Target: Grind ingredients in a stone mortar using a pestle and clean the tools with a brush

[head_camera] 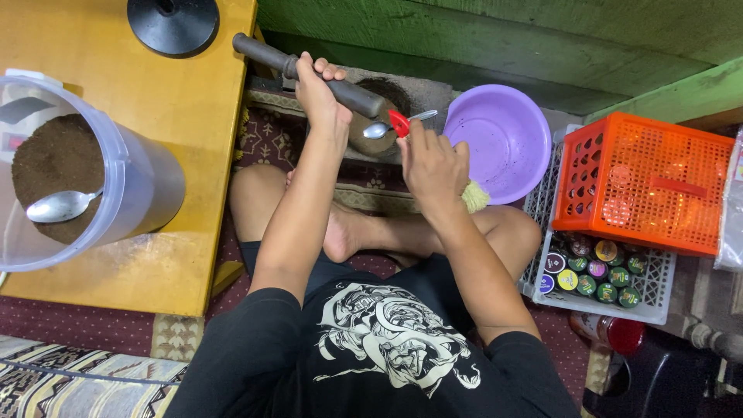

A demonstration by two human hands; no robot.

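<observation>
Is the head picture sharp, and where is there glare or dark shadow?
Head view: mostly sharp, the hands included; bright glare on the orange crate and the clear container's wall; deep shadow at lower right; straight edges of the wooden table bend slightly.

Green painted wooden plank wall (pixel 495 35) along the top. Floor covered by a maroon patterned carpet (pixel 101 329) with tan ornamental borders; a striped woven mat (pixel 70 387) at lower left. Low yellow wooden table (pixel 182 116) on the left, surface worn, black round base (pixel 172 23) at its far edge. White plastic crate (pixel 658 286) with an orange basket (pixel 646 182) on top at right. Light is warm, artificial-looking, even.
</observation>
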